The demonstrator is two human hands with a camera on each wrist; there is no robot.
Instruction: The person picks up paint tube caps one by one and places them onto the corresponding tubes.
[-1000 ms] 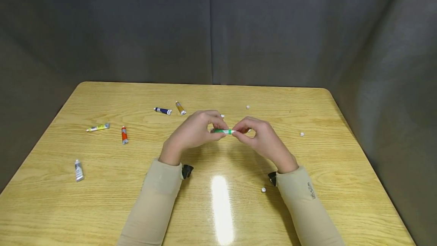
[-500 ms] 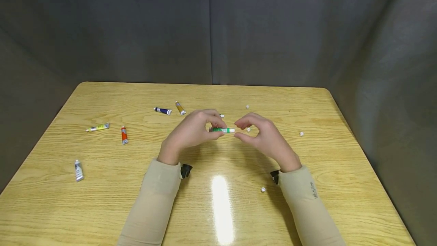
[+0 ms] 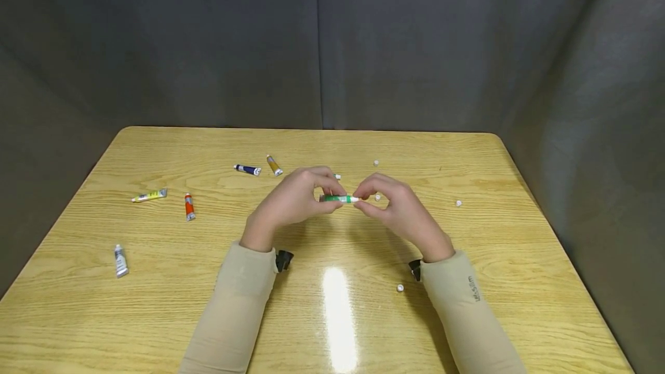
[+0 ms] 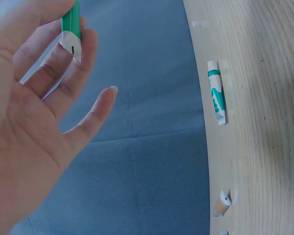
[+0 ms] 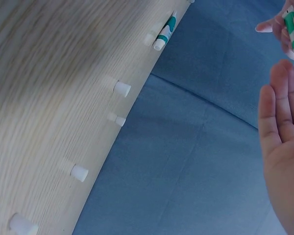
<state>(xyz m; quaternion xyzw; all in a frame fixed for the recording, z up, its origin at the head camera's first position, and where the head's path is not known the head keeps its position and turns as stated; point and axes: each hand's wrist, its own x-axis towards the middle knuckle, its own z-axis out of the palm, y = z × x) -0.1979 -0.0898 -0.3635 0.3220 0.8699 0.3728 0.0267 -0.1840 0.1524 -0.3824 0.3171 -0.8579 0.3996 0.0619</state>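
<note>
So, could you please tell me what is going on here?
A person's left hand holds a green paint tube above the wooden table, while the right hand pinches its white end. Four small white caps lie toward the right. Off left lie a yellow tube, red tube, blue tube, ochre tube and silvery tube; a teal-and-white tube lies beyond the left hand.

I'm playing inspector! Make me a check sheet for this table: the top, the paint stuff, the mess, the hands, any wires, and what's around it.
Surface: wooden table, shiny glare near the front.
Job's things: green tube, lifted, white end toward the right.
Clutter: yellow tube, red tube, pale tube, dark blue tube, ochre tube, another green-and-white tube, four loose white caps.
Hands: left hand holds the green tube's body; right hand pinches its white end.
Cables: nothing seen.
Surroundings: dark curtain behind and at the sides.
</note>
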